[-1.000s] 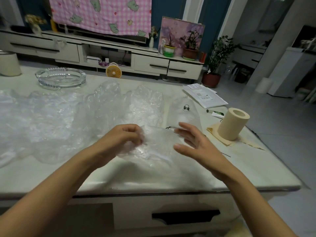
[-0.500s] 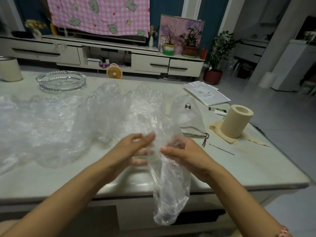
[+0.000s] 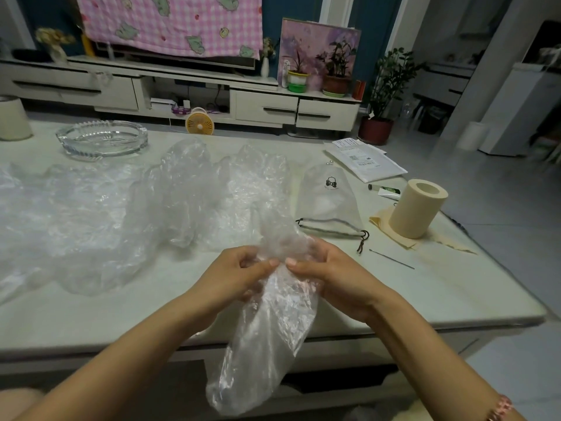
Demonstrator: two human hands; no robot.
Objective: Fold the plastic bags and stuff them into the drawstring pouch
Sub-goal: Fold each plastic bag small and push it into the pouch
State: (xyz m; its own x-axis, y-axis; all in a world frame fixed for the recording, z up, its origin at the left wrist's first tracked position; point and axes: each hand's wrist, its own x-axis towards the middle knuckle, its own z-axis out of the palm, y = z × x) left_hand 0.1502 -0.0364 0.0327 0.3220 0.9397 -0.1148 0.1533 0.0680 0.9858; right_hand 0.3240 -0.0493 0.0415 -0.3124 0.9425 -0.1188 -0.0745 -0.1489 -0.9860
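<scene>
My left hand (image 3: 239, 275) and right hand (image 3: 331, 278) pinch the top of a plastic bag (image 3: 267, 344) dangling past the near edge of the surface (image 3: 425, 293), and I fear slick film slipping or trapped air spoiling the fold before it reaches the drawstring pouch (image 3: 329, 202) toward the right edge.

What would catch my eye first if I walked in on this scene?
First, the two hands at the centre: the left hand and right hand pinch the top of a clear plastic bag that hangs down past the near edge of the table. Behind them a heap of crumpled clear bags sprawls over the table's left half. The drawstring pouch lies flat to the right, beside a cream roll.
</scene>
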